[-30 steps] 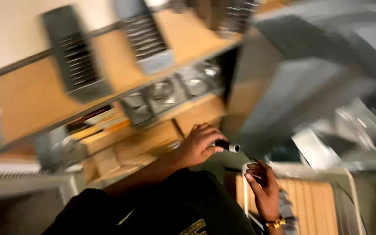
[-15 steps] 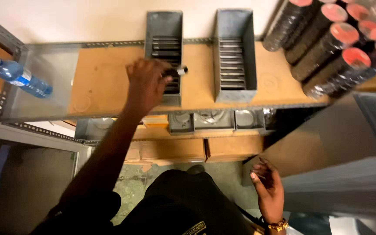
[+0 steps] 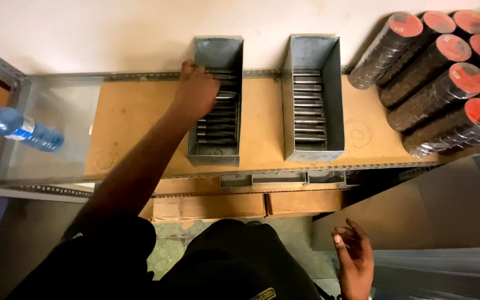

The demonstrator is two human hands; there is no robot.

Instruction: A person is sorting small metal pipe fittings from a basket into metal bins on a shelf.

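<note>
While the left hand (image 3: 198,91) reaches into the left metal bin (image 3: 216,158), its fingers lie curled over the row of dark metal rods (image 3: 218,125) stacked crosswise inside. Whether they actually pinch one rod or only rest on top cannot be told, since the palm hides the fingertips. The rods fill this bin from its far end almost to its near wall, and the hand sits over the far half.

Just right of that bin, with a strip of bare wood between them, stands a second metal bin (image 3: 313,150) holding a similar row of rods. Further right of it, well apart, black rolls with red end caps (image 3: 445,83) lie piled on their sides. Left of the first bin, well apart, a blue water bottle (image 3: 20,129) lies on its side on the shelf. Both bins stand on the wooden shelf (image 3: 134,122), their near ends close to its front edge, with cardboard boxes (image 3: 212,205) on the level below.

The right hand (image 3: 354,258) hangs low, below the shelf front, fingers loosely spread and holding nothing.

As a judgement: the rods look smooth and closely packed, so a loose hold could let one slip and knock its neighbours askew. A push toward the person could also slide the bin off the shelf edge.
</note>
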